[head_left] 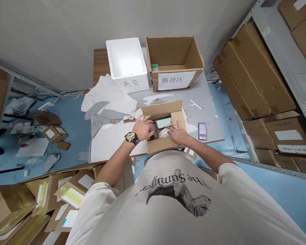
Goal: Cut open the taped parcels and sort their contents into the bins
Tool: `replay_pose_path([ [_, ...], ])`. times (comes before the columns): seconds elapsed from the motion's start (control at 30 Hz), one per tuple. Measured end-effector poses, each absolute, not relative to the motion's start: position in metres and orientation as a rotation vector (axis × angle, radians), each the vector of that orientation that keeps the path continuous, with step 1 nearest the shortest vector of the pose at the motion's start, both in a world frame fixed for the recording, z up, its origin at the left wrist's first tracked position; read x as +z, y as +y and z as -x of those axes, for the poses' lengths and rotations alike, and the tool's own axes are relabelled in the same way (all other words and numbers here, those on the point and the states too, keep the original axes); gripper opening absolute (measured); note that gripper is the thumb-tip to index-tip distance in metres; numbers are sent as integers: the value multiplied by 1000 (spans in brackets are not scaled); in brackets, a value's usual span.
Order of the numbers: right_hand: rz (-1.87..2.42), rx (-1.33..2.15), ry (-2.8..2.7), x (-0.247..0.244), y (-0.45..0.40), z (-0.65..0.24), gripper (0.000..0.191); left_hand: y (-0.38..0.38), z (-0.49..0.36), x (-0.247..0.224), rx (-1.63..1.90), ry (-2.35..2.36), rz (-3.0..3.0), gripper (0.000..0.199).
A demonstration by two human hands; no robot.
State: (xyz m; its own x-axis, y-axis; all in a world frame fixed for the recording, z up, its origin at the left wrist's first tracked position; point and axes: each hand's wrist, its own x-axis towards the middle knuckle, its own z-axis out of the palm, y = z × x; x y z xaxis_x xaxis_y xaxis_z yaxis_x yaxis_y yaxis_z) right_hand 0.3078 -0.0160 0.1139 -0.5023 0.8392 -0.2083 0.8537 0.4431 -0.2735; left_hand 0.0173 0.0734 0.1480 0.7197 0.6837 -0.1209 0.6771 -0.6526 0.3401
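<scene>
Shirt: a cream T-shirt printed "The Summer" over a dark animal fills the bottom of the view, upside down from up here.

Left hand: the left hand comes down on the carton's left side, a black-and-yellow wristwatch on the wrist. Fingers curl in over the contents, and whether they're closing on anything, I can't tell!

Right hand: the right hand is in from the other side, fingers spread, lying flat on the contents. No pinch there.

Carton: an open cardboard carton sits on the table's near edge, flaps up, both hands inside its mouth.

Contents: a green-and-white packet lies in the carton between the hands, right at the right fingertips, with white packing beneath.

Table: a grey tabletop strewn with white paper sheets, and a smartphone lying just right of the carton, its screen blurred.

Far end: a white foam box labelled 退货 stands beside a cardboard box labelled 换货区, a small green item inside.

Around: stacked cartons on metal shelving right, parcels piled lower left — blue floor below.
</scene>
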Motion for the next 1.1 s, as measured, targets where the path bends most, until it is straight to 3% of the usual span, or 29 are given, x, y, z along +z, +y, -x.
replay_pose_path([
  [0.1, -1589, -491, 2684, 114, -6, -317, 24, 70, 8, 145, -118, 1180, -2564, 50],
  [0.3, -1898, -424, 2622, 111, -20, -370, 46, 65, 15, 112, -139, 1258, -2395, 128],
  [0.37, -2039, -448, 2454, 103, -23, -393, 68, 66, 12, 99, -119, 1260, -2372, 147],
  [0.47, -2055, -718, 2225, 89, -21, -423, 116, 69, 12, 82, -105, 1240, -2346, 165],
  [0.57, -1833, -1105, 2172, 78, -13, -437, 160, 72, 13, 74, -156, 1207, -2327, 175],
  [0.63, -1763, -1222, 2137, 72, -9, -435, 175, 71, 10, 73, -208, 1203, -2324, 176],
  [0.73, -1844, -1173, 2118, 64, -10, -418, 171, 66, 0, 74, -266, 1175, -2357, 172],
  [0.9, -2037, -1026, 2145, 59, -26, -396, 140, 56, -11, 72, -301, 1202, -2386, 158],
  [1.03, -1948, -1147, 2196, 69, -24, -406, 141, 49, -11, 75, -252, 1215, -2414, 154],
  [1.1, -1898, -1102, 2343, 77, -11, -413, 131, 44, -10, 77, -214, 1214, -2431, 150],
])
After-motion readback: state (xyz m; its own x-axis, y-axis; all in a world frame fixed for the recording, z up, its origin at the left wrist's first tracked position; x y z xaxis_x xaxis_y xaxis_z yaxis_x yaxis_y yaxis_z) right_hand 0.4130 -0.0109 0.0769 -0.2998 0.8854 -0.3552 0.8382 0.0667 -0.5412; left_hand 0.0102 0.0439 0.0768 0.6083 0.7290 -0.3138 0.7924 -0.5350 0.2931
